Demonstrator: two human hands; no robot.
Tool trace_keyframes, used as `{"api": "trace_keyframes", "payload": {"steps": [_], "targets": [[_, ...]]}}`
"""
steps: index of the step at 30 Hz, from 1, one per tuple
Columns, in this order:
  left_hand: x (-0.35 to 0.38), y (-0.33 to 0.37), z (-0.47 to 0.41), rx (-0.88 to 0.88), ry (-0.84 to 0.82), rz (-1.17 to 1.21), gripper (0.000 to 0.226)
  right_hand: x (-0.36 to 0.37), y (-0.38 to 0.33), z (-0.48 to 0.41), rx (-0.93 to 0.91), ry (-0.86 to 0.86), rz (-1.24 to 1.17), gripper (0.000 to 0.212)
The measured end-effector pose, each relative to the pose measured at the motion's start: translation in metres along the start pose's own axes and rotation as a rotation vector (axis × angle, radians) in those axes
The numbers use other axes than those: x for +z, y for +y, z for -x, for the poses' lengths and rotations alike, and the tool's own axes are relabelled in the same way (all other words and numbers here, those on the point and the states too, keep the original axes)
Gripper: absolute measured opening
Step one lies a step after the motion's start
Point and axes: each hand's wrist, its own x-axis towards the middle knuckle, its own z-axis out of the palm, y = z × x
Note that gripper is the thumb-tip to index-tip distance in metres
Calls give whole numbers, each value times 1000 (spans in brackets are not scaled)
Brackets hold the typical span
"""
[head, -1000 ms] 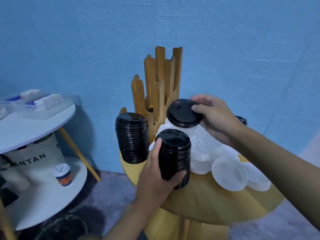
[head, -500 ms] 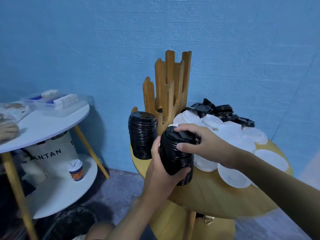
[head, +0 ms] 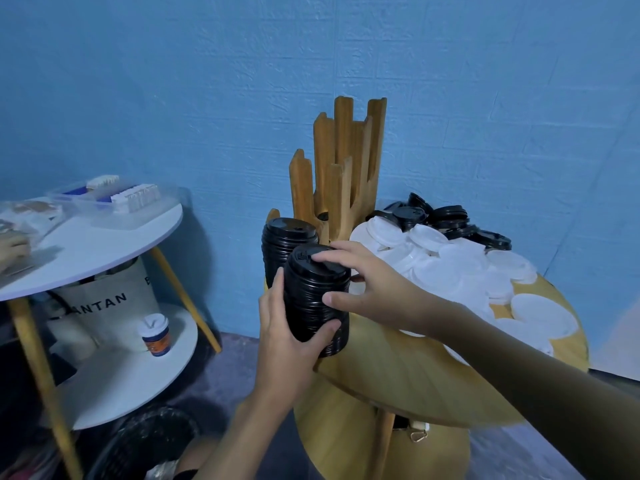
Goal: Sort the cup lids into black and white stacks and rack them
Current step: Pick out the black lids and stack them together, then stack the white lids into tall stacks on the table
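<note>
- The near black lid stack (head: 317,299) stands at the near left edge of the round wooden table (head: 398,368), leaning a bit.
- The left hand (head: 284,341) is wrapped round its lower half. The right hand (head: 374,289) clamps the top, fingers on the top lid and thumb on the side.
- A second black lid stack (head: 287,244) sits just behind it, beside the wooden rack (head: 343,174).
- White lids (head: 450,265) are piled to the right, with loose black lids (head: 446,220) at the far side.
- Way off left there's a white side table (head: 104,251). On its lower shelf, a tote bag (head: 104,299) reads "ANTAN" with the start hidden.
- A paper cup (head: 154,336) stands by the bag, label too blurry to read.
</note>
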Motion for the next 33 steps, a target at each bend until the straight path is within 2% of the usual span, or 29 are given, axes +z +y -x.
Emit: {"api": "trace_keyframes", "payload": {"steps": [7, 10, 13, 15, 18, 21, 25, 28, 33], "targets": [[-7, -3, -4, 12, -4, -47, 104, 8, -2, -1, 25, -7, 17, 63], [-7, -2, -1, 27, 15, -43, 99, 7, 3, 14, 15, 61, 44, 67], [-7, 3, 16, 46, 148, -90, 79, 1, 18, 46, 93, 151, 139, 63], [-3, 10, 32, 172, 230, -116, 59, -5, 38, 74, 180, 259, 263, 59], [13, 20, 43, 374, 82, -109, 34, -16, 64, 113, 292, 406, 480, 44], [39, 30, 41, 417, -148, -96, 23, -20, 76, 142, 381, 400, 664, 37], [70, 34, 32, 365, -360, -169, 23, -11, 82, 157, 436, 317, 776, 28], [79, 29, 31, 332, -436, -199, 25, -5, 87, 157, 392, 384, 788, 12], [79, 25, 30, 328, -484, -215, 40, 1, 82, 161, 328, 490, 728, 5]]}}
